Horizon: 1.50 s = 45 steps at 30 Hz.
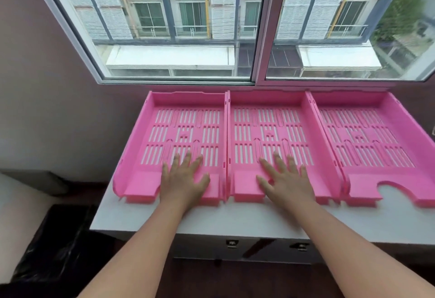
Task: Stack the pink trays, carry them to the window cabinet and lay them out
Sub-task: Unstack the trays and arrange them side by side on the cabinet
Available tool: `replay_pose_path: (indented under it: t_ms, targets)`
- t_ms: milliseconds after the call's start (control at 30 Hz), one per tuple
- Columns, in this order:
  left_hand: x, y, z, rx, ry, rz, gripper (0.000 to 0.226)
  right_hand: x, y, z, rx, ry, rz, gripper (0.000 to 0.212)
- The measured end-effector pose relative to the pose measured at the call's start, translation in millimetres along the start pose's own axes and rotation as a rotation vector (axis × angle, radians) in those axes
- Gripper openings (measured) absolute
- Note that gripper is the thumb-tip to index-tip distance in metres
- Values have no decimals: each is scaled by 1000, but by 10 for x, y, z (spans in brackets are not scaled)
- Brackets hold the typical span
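Three pink slotted trays lie side by side on the white cabinet top (pixel 235 222) under the window. The left tray (pixel 146 133) has my left hand (pixel 184 177) resting flat on its front part, fingers spread. On the front of the middle tray (pixel 237 137) my right hand (pixel 286 180) lies flat too, fingers apart. The right tray (pixel 400 137) is untouched, and its front cut-out shows the white top. Neither hand grips anything. The trays' side walls touch one another.
A sliding window (pixel 256 38) stands right behind the trays. A grey wall (pixel 47 85) is on the left. A black bin bag (pixel 54 246) sits low at the left, beside the cabinet. Metal latches (pixel 231 243) show on the cabinet front below.
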<state>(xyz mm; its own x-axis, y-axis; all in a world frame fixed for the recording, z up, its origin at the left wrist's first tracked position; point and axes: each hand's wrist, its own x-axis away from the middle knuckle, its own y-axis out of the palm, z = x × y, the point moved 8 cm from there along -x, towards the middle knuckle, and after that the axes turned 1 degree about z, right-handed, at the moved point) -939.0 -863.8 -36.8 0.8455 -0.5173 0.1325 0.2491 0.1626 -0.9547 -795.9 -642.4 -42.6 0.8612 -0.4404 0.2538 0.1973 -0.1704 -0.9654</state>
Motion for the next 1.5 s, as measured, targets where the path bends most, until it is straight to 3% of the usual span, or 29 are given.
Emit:
replay_pose_path:
  t_ms: [467,600,700,833,1000,1100,1200,1333,1400,1500]
  targets:
    - [-191,17,0,-66,5,-33,66,-8,8,-10,-30,-1,-13,64]
    - [-134,-59,96,82,-6,-70,70,64,-176,-66,-44,-56,56,77]
    - [104,-143,311,237,82,-22,88,200,-210,-122,-37,-129,83,93]
    - [303,-42,491,104,219,-83,87,228,12,-101,62,-168,-11,110]
    - [294,-38,519,-2,208,-89,74,217,84,-137,101,-200,-9,90]
    - [252,7,513,-23,224,-105,87,216,92,-154,121,-218,-42,95]
    - [220,26,497,-35,229,-130,96,232,70,-162,116,-203,-60,85]
    - [201,-21,546,-8,258,-167,98,260,-72,-195,67,-211,-101,101]
    - [199,-92,599,28,255,-92,100,263,-278,-140,16,-201,-4,104]
    - [265,-155,712,40,181,19,101,354,-628,250,-92,-34,306,101]
